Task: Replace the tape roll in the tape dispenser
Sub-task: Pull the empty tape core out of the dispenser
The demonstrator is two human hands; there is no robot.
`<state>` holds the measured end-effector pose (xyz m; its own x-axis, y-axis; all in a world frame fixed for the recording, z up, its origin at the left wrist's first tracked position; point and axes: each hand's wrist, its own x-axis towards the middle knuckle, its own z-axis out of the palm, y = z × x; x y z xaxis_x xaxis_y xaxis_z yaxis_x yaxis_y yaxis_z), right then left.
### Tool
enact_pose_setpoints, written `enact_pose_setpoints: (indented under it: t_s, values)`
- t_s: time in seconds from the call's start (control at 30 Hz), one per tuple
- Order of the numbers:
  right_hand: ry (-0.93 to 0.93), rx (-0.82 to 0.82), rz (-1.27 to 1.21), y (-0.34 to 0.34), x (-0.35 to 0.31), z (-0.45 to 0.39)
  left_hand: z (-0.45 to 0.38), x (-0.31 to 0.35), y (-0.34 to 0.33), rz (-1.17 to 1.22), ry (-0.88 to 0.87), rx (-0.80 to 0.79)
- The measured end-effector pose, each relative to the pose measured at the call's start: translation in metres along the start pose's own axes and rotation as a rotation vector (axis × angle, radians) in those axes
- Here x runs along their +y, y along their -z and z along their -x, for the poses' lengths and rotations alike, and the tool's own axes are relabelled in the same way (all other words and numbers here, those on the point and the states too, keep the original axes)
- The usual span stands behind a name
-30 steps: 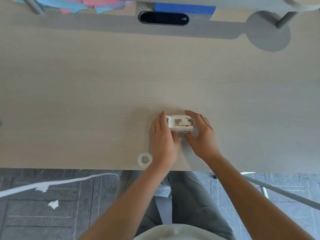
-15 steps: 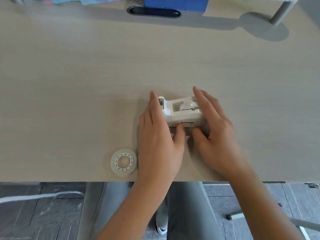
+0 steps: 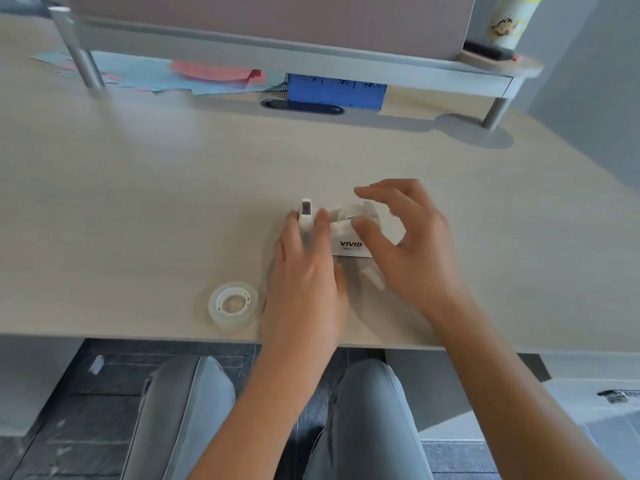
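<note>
A: While both hands work near the desk's (image 3: 138, 188) front edge, the white tape dispenser (image 3: 349, 237) sits between them, long axis running nine to three, cutter end at nine o'clock.

B: Any writing?

A: "VIVID" in dark letters on the near side; smaller print beneath is unreadable.

B: Hands?

A: Left hand (image 3: 306, 271) clasps the cutter end, fingers wrapped over it. Right hand (image 3: 412, 244) curls at the three o'clock end, fingers spread, blurred; can't tell whether it grips anything.

B: Spare tape?

A: Clear tape roll (image 3: 233, 304) lies flat at the dispenser's seven o'clock, just beside the left wrist.
</note>
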<state>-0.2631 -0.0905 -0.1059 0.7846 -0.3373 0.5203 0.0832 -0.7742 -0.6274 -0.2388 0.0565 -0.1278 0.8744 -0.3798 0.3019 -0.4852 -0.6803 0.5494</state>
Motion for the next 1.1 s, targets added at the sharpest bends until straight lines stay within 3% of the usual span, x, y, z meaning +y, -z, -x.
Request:
enact_pose_setpoints:
  t_s: [0.27, 0.4, 0.93, 1.1]
  values:
    - [0.118, -0.4, 0.214, 0.015, -0.014, -0.047, -0.001, 0.002, 0.001, -0.031, 0.008, -0.007]
    - [0.088, -0.468, 0.216, 0.03, -0.015, -0.053, -0.001, 0.002, 0.0, -0.051, 0.019, 0.004]
    - [-0.077, -0.03, -0.219, 0.014, 0.002, -0.017, 0.001, 0.001, -0.004, -0.002, -0.024, 0.117]
    - [-0.156, 0.057, -0.363, 0.025, -0.01, -0.01, 0.006, 0.004, 0.0, 0.212, -0.119, 0.365]
